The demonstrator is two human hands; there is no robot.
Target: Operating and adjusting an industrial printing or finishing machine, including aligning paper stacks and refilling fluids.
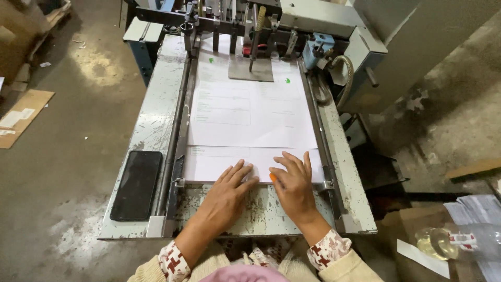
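On a worn feed table point(156, 120) between side rails, left hand point(227, 194) and right hand point(293, 184) lie flat, fingers spread, squaring the near sheet point(219, 161); phone point(136, 184) left.

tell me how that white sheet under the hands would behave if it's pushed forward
The white sheet looks thin and flat, so it would probably slide easily on the metal feed table. Being floppy, it may buckle if pushed unevenly. The left hand and right hand rest flat on its near edge, which likely keeps it straight between the side rails.
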